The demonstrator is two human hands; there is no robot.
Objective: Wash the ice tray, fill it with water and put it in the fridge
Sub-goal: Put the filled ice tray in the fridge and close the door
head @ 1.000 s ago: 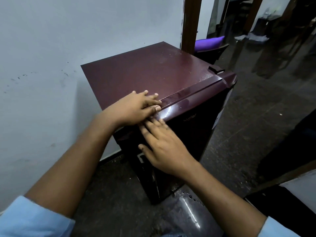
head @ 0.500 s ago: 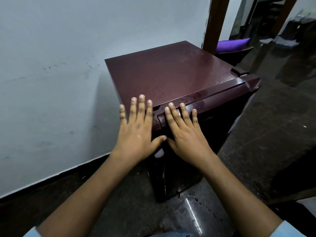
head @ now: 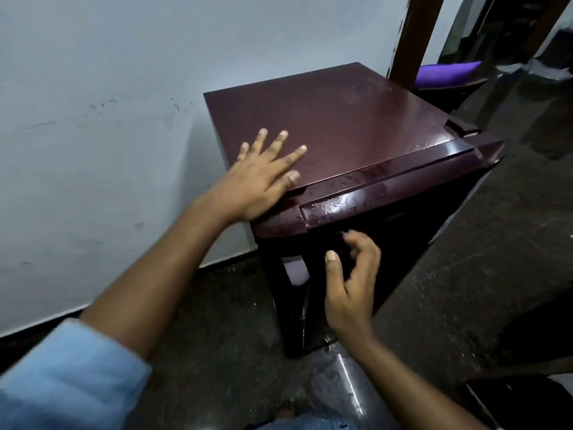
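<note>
Left grip (head: 260, 184): spread wide, fingers straight and apart, palm flat on the fridge (head: 341, 119) top at its front left corner, thumb lying along the seam above the door (head: 412, 231). It holds nothing. Right grip (head: 353, 280): half open, fingers loosely curled, thumb raised, a clear gap between thumb and fingers. It holds nothing. It sits in front of the door's upper left part, just below the door's top edge. Fingertips are blurred, so I cannot tell whether they touch the door face. Fridge: small, maroon, standing on the dark floor (head: 217, 321), back and left side close to the pale wall (head: 93, 119). Door lies flush with the body along the top seam. Water drops (head: 328, 207) sit on the glossy top edge of the door, between the two grips. Pale patch (head: 294, 268) shows at the door's left edge, just left of the right thumb. Light blue sleeve (head: 71, 377) on the left forearm, pushed up from the wrist. Behind the fridge, right side: brown post (head: 412, 35), then a purple cushion (head: 446, 72) on a dark seat.
</note>
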